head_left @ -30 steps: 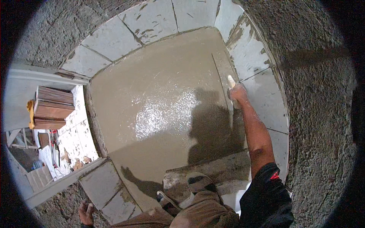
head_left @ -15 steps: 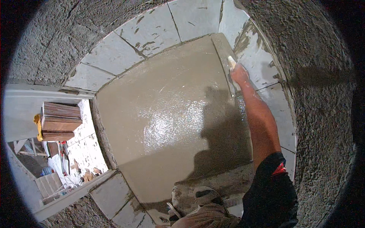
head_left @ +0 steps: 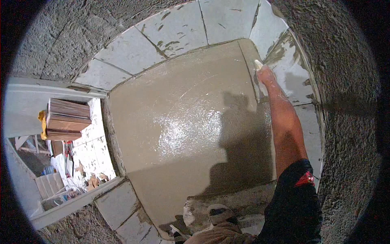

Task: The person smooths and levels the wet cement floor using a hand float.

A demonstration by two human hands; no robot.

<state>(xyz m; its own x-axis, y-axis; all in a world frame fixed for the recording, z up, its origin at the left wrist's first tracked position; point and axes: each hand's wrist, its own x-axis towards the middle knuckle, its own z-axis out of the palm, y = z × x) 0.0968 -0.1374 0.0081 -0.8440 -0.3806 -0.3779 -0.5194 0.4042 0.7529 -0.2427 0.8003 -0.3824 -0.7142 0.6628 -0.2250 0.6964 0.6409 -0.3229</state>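
Trowel [head_left: 248, 53]: long, flat and coated with grey cement, lying along the edge of the wet floor from 1 o'clock to just past 2 o'clock, close beside the wall tiles
Handle [head_left: 258, 64]: pale, its end poking out of the grip toward 11 o'clock of the hand
Right hand [head_left: 266, 75]: at 2 o'clock, fingers wrapped round the trowel's handle, wet smears near the wrist
Left hand: outside the view; I cannot tell how its fingers stand
Forearm [head_left: 287, 126]: bare, reaching up from 4 o'clock, out of a dark sleeve [head_left: 290, 203] with a red patch [head_left: 304, 179]
Wet floor [head_left: 162, 89]: smooth grey cement filling the middle, with a bright glare near the centre and the person's shadow [head_left: 243, 150] toward 4 o'clock
Wall tiles [head_left: 174, 32]: pale, cement-streaked, rimming the floor from 10 round to 3 o'clock, with more at 7 o'clock
Rough wall [head_left: 347, 175]: bare grey render beyond the tiles at 4 o'clock
Doorway: at 9 o'clock, a stack of brown tiles [head_left: 69, 120] standing on a white floor [head_left: 95, 142], a yellow cloth-like thing [head_left: 42, 124] against its outer side, red-handled tools [head_left: 69, 158] below
Footwear [head_left: 221, 212]: at 5 o'clock, beside a cement-stained board [head_left: 252, 199]
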